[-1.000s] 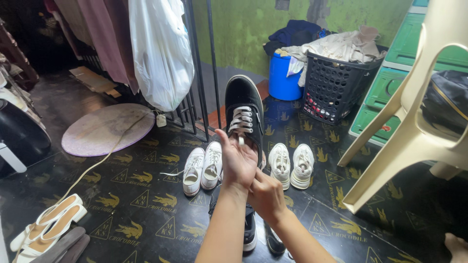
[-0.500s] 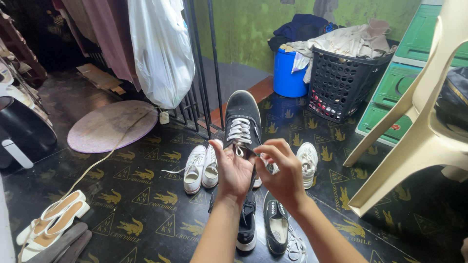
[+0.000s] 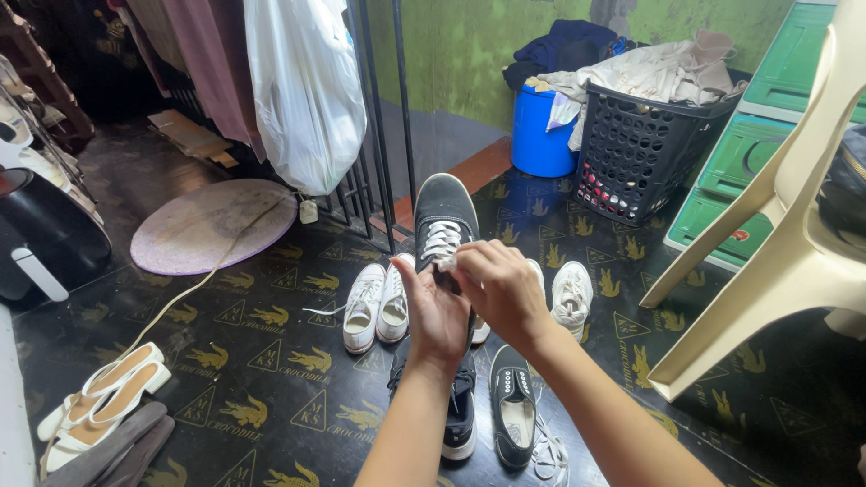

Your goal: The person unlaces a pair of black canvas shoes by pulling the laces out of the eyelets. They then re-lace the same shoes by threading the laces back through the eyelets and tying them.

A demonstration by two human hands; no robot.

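Observation:
A black sneaker (image 3: 443,209) with white laces is held up in front of me, toe pointing away. My left hand (image 3: 434,313) grips it from below at the heel end. My right hand (image 3: 497,287) pinches the white laces near the tongue. On the floor below lie two more dark sneakers (image 3: 514,406), partly hidden by my arms. A pair of white sneakers (image 3: 376,307) sits to the left and another white sneaker (image 3: 572,294) to the right.
A cream plastic chair (image 3: 794,225) stands at right. A black laundry basket (image 3: 642,144) of clothes and a blue bucket (image 3: 541,135) sit at the back. A metal rack holds a white plastic bag (image 3: 305,86). A round mat (image 3: 213,225) and beige sandals (image 3: 99,397) lie left.
The held sneaker has come lower and nearer to me. My right hand has risen from under the left wrist to the laces and now pinches them.

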